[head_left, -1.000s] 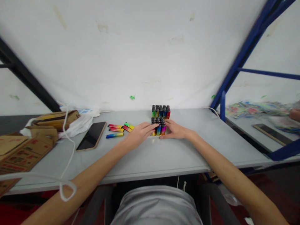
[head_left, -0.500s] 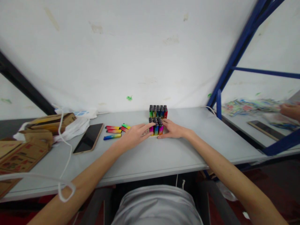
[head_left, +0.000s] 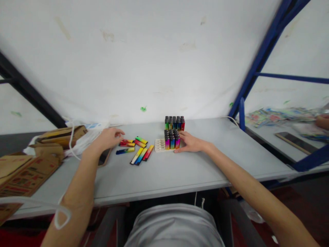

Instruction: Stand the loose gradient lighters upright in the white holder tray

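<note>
Several lighters (head_left: 172, 140) with rainbow-coloured bodies and black tops stand upright in a white tray (head_left: 159, 145) with moulded slots. Free slots show on the tray's left side. My right hand (head_left: 189, 141) is curved around the right side of this group, thumb at the front corner and fingers behind. Over to the left, my left hand (head_left: 109, 138) hovers by a loose pile of lighters (head_left: 125, 143), its fingers apart and nothing visible in them. Nearer me, yellow, blue and red lighters (head_left: 142, 155) lie flat side by side.
A second upright block of lighters (head_left: 174, 122) stands behind, near the wall. A phone (head_left: 104, 157) lies partly under my left arm. Cardboard boxes (head_left: 31, 171) and a white cable (head_left: 72, 140) are at left. Another person's hand (head_left: 322, 121) shows beyond the blue frame (head_left: 241, 109).
My left hand has left the tray's left side and moved left to the loose lighters, uncovering free slots and flat-lying lighters. My right hand stays at the tray.
</note>
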`<state>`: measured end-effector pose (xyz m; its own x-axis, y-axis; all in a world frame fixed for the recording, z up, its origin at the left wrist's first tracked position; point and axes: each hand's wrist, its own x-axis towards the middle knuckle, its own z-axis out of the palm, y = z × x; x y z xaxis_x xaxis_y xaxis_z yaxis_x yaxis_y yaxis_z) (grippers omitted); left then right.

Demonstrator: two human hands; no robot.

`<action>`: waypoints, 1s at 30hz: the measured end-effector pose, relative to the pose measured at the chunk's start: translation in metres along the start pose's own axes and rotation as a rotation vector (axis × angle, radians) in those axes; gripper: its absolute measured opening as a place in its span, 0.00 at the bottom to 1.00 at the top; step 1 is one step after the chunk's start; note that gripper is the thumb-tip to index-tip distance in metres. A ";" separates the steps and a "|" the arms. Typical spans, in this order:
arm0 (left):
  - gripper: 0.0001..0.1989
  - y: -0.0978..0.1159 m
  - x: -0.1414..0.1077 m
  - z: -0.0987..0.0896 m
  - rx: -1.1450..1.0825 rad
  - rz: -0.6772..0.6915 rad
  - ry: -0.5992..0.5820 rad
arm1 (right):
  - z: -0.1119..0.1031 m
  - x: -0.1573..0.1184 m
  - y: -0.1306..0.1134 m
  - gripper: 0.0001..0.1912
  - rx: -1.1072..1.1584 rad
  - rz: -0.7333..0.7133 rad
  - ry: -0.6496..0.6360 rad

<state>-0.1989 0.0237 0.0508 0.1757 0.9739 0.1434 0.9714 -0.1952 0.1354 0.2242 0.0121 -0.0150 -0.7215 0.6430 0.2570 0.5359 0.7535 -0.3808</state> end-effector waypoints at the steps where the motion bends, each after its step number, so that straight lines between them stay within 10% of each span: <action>1: 0.21 -0.006 0.002 0.004 -0.015 0.001 -0.062 | 0.000 0.000 0.000 0.45 -0.003 0.002 -0.002; 8: 0.10 -0.017 0.011 0.027 -0.129 0.040 -0.072 | 0.000 0.000 0.000 0.46 -0.002 0.007 0.001; 16: 0.10 -0.005 0.000 0.005 -0.250 0.042 0.116 | -0.001 0.000 -0.002 0.45 0.007 0.016 -0.004; 23: 0.17 0.048 -0.021 -0.017 -1.125 0.107 0.312 | 0.000 0.000 -0.001 0.45 0.003 0.009 -0.002; 30: 0.16 0.108 -0.027 -0.004 -1.632 0.131 0.015 | 0.001 0.000 0.000 0.44 -0.001 0.039 0.009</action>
<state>-0.0994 -0.0245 0.0650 0.2273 0.9426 0.2445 -0.2392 -0.1893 0.9523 0.2241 0.0117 -0.0159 -0.6963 0.6730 0.2495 0.5640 0.7280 -0.3898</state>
